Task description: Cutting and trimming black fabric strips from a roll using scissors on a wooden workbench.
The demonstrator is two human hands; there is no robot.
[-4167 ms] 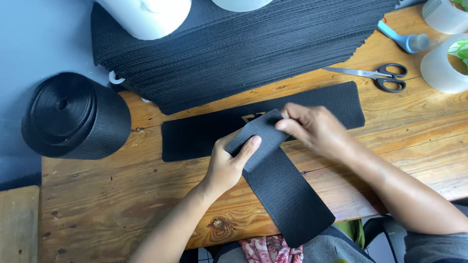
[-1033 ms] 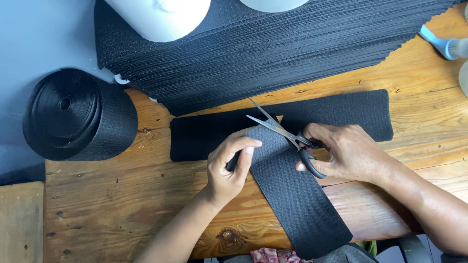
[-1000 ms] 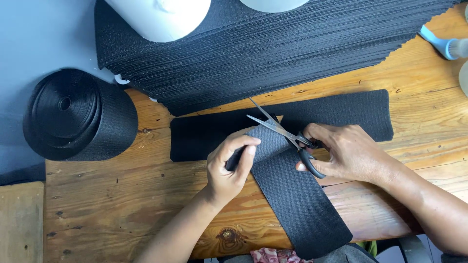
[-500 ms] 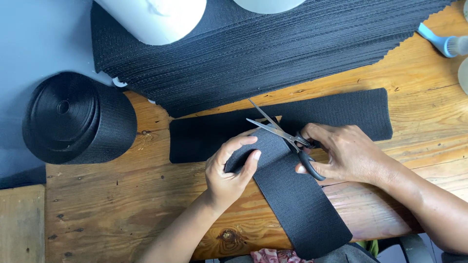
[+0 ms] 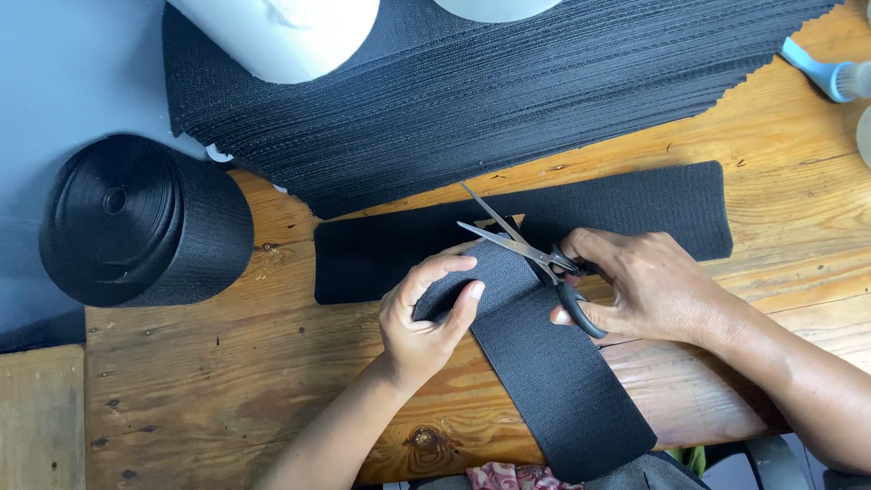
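My left hand (image 5: 426,318) pinches the upper left edge of a wide black elastic band (image 5: 553,372) that runs diagonally off the table's front edge. My right hand (image 5: 644,286) grips black-handled scissors (image 5: 526,249), whose blades are spread over the band's top end. Under both lies a flat black strip (image 5: 626,209) stretched across the wooden table (image 5: 227,390).
A big stack of black fabric sheets (image 5: 472,100) fills the back of the table, with white rolls (image 5: 290,32) on it. A black webbing roll (image 5: 141,222) stands at the left. A light blue tool (image 5: 826,73) lies at the far right.
Since 4.2 s ago my right hand has taken up the scissors from the right side of the table and brought them to the band's top end. Over the last second, little moved.
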